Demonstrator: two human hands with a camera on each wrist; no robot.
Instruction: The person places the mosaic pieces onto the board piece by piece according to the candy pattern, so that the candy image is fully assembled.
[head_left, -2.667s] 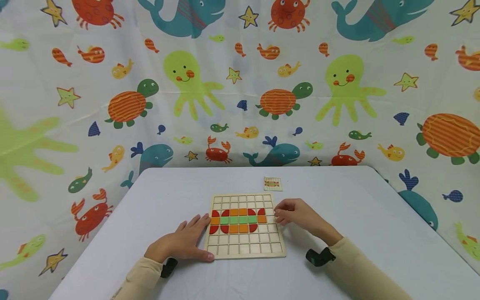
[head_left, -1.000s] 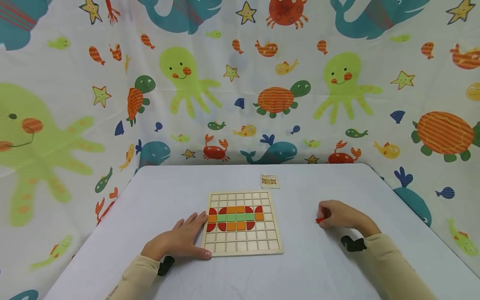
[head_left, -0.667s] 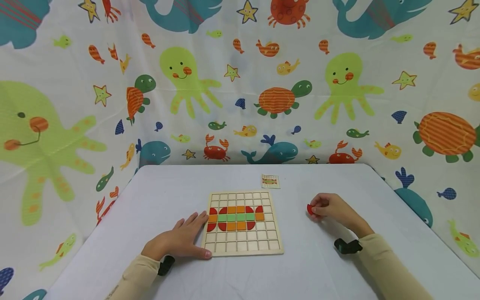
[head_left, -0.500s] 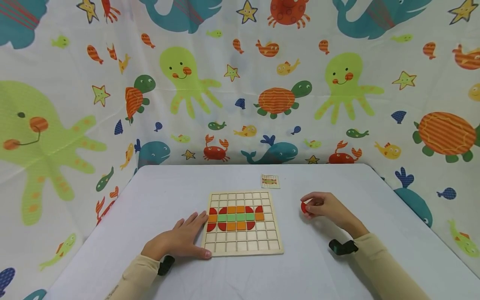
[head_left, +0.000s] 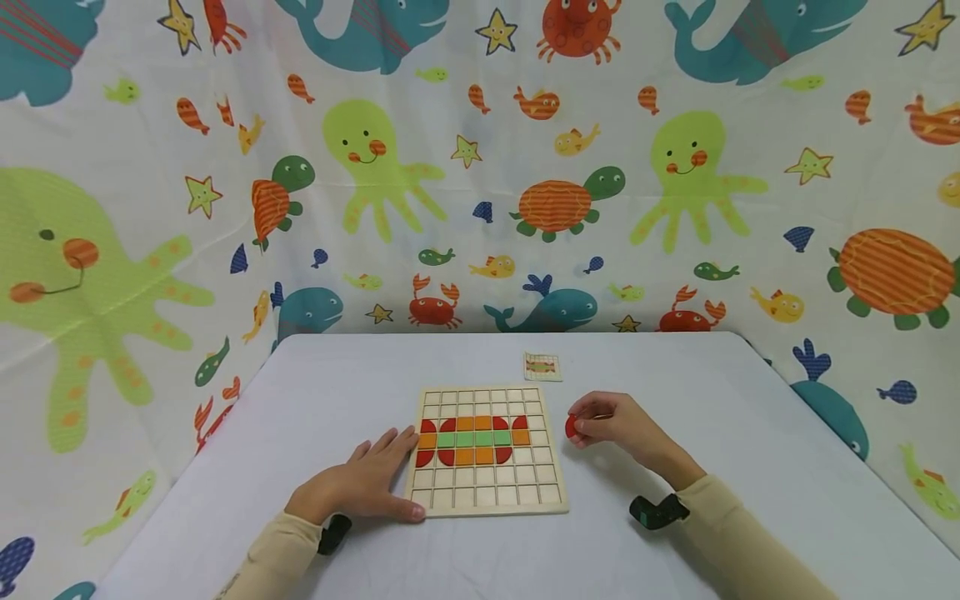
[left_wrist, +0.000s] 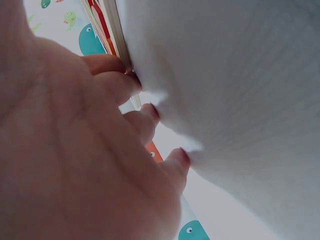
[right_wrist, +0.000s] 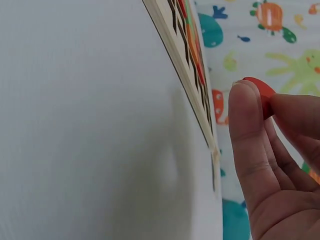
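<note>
A wooden grid board (head_left: 486, 497) lies on the table, with a band of red, orange and green tiles (head_left: 465, 439) across its middle. My left hand (head_left: 360, 483) rests at its left edge with fingers extended, the thumb by the near left corner. In the left wrist view the fingertips (left_wrist: 131, 82) lie right at the board's side. My right hand (head_left: 622, 427) is just beyond the board's right edge. Between thumb and fingers it pinches a red tile with a rounded edge (right_wrist: 260, 90), raised above the tabletop in the right wrist view; the fingers partly cover it.
A small pattern card (head_left: 542, 367) showing a similar coloured design lies behind the board. White cloth covers the table (head_left: 352, 375). A curtain (head_left: 480, 250) printed with sea animals hangs behind and at both sides.
From beside the board, my right hand went out to the right, where a red tile showed in its fingers, then came back left with it. My left hand stays at the board's edge.
</note>
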